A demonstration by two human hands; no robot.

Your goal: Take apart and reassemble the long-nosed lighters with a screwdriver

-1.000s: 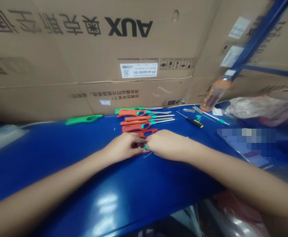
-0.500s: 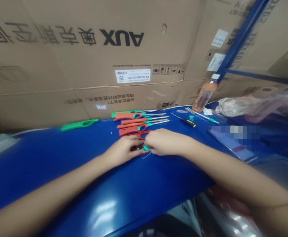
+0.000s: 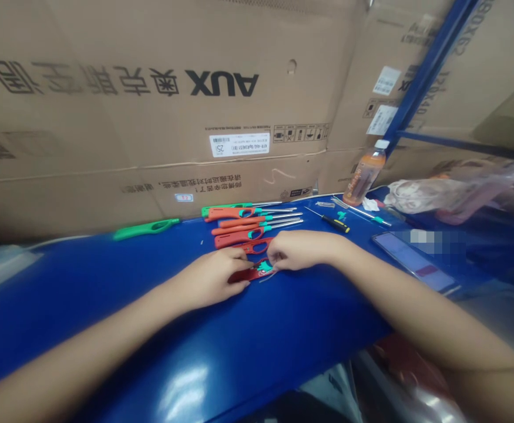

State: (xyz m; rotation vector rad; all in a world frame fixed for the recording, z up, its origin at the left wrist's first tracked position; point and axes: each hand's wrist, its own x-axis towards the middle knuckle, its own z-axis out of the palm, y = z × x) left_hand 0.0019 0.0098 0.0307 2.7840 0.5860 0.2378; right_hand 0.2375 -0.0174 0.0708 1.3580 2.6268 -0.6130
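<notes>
Left hand (image 3: 215, 276) pinches red shell (image 3: 241, 275), thumb on near side, likely steadying it on worktop (image 3: 239, 341). Shell lies between hands; right hand (image 3: 296, 249) curls at its right end beside teal part (image 3: 264, 267) (whether fingers grip anything, cannot tell). Toward back edge, lighters (image 3: 239, 223) in row, rods pointing right, probably lined up clear of hands.

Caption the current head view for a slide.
Left hand holding a red handle shell, right hand beside its teal part, on a blue table before a row of stick lighters.
</notes>
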